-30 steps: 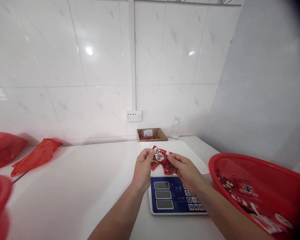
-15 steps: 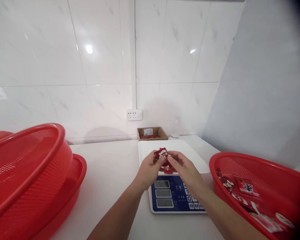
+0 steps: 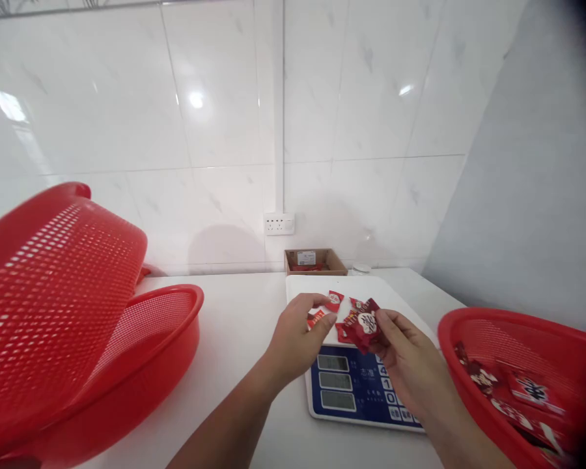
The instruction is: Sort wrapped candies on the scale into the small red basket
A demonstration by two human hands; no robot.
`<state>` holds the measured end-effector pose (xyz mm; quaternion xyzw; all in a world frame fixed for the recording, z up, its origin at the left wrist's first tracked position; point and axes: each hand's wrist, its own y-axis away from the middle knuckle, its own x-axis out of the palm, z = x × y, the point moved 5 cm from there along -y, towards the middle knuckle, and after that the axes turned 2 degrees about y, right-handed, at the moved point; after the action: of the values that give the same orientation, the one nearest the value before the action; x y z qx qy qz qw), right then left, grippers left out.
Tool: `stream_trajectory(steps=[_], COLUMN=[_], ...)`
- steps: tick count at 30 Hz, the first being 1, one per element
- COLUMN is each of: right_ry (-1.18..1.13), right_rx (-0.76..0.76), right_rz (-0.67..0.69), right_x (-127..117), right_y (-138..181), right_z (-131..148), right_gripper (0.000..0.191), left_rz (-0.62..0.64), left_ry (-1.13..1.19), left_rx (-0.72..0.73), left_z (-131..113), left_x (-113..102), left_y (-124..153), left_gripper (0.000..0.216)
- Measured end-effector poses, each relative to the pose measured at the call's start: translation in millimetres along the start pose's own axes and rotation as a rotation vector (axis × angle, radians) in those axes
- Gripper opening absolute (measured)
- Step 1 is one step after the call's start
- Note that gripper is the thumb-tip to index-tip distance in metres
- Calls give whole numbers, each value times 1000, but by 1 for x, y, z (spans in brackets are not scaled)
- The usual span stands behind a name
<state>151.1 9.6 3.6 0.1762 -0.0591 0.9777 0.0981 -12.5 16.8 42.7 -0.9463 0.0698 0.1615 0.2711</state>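
- Head view, the hands: the left hand [image 3: 295, 329] is over the bench [image 3: 234, 326], at the left edge of the scale [image 3: 356, 391]. Its thumb and first finger are closed on a corner of a small red packet [image 3: 333, 301], which hangs just above the white weighing plate [image 3: 395, 296].
- One more red wrapper [image 3: 316, 318] shows under the same fingers. I cannot tell if it is held or lies on the plate.
- The right hand [image 3: 410, 358] is over the blue key panel of the scale. Its fingers pinch narrowly a dark red packet [image 3: 365, 324] with a round white mark, lifted free of the plate. Perhaps a second packet is behind it.
- In my judgement these packets are very light. They look like thin, crinkly foil, soft and a little slippery, and the content may break if squeezed hard. The good place to hold is the flat sealed edge or a corner, with two fingertips.
- Head view, the surroundings: at the right a red basket [image 3: 557, 352] holds more packets [image 3: 532, 391] of the same kind, near the right forearm.
- At the left a big red basket [image 3: 53, 293] stands tilted over a lower red basket [image 3: 166, 326].
- At the wall are a cardboard box [image 3: 315, 260] and a socket [image 3: 279, 224].
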Motion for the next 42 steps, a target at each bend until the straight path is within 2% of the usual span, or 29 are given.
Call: stream_trajectory(steps=[3, 5, 7, 9, 11, 14, 16, 18, 24, 27, 29, 32, 35, 38, 40, 42], right_ry=[-117, -141, -154, -160, -156, -131, -117, -111, -57, -44, -40, -40, -16, 15, 19, 14], right_rx=[114, 164, 193, 223, 260, 324, 346, 342, 360, 339, 315, 285, 264, 248, 226, 200], right_rz=[2, 17, 45, 64, 80, 142, 194, 223, 249, 289, 318, 363, 424, 404, 363, 340], right_x=[2, 5, 9, 12, 13, 16, 18, 19, 22, 25, 28, 33, 37, 35, 33, 32], right_y=[5, 9, 12, 14, 18, 26, 32, 37, 43, 46, 49, 54, 57, 56, 56, 56], right_z=[-20, -32, -44, -55, -65, -78, -82, -82, -84, -83, -81, -77, -75, -76, -76, -75], right_gripper=[34, 35, 35, 35, 34, 33, 32, 32, 38, 38, 37, 34, 31, 33, 34, 35], left_rz=[-62, -87, -85, -33, 37, 136, 178, 196, 240, 175, 186, 285, 324, 291, 207, 72], left_ry=[-427, -731, -980, -1123, -1155, -1118, -1106, -1115, -975, -834, -682, -381, -192, -176, -256, -397], left_rx=[109, 77, -58, -260, -459, -672, -719, -698, -563, -409, -322, -302, -308, -279, -250, -226], left_z=[-2, 2, 8, 14, 18, 23, 26, 28, 30, 18, 8, -1, -6, -9, -10, -10], left_x=[-33, -61, -91, -118, -136, -148, -149, -148, -131, -107, -82, -41, -16, -18, -35, -64], left_y=[14, 25, 40, 59, 81, 110, 121, 123, 106, 92, 86, 82, 80, 74, 68, 59], left_gripper=[31, 37, 41, 49, 55, 59, 59, 57, 56, 54, 55, 54, 30, 22, 23, 25])
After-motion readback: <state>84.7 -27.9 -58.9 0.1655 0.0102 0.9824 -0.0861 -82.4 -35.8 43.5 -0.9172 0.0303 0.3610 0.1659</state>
